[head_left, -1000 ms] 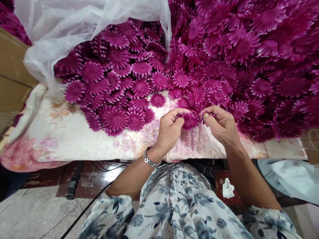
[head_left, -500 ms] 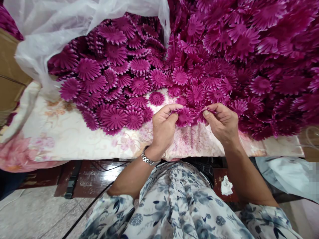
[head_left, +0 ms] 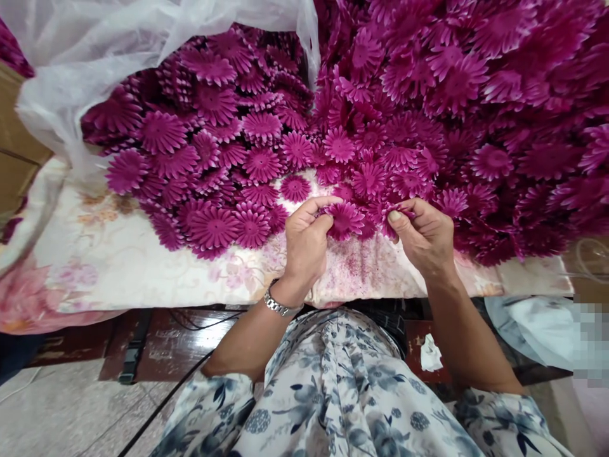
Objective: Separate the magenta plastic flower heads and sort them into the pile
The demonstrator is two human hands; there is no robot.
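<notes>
Left hand [head_left: 307, 238] and right hand [head_left: 425, 235] have moved a bit further apart since a second ago, and the magenta flower [head_left: 347, 220] went along with the left one. Closest to us is a white shirt [head_left: 333, 393] with blue-grey flowers on it. Near it, a crumpled bit of white paper [head_left: 431, 353] lies on dark red wood [head_left: 413, 333]. A silver watch [head_left: 280, 306] goes around the left wrist. Next come the hands — the left one has its thumb and finger pinched on the edge of the flower, over the table edge. The right one is pinched shut too, on some magenta petals [head_left: 387, 222], but I cannot tell if they make a whole flower. Under them is a flowery cloth [head_left: 118, 254] with tiny pink specks. Past that sit two big piles of magenta flowers, a left pile [head_left: 214, 227] and a right pile [head_left: 492, 162] — a clear plastic bag [head_left: 57, 98] hangs over the back of the left one, beside a cardboard box [head_left: 19, 117]
</notes>
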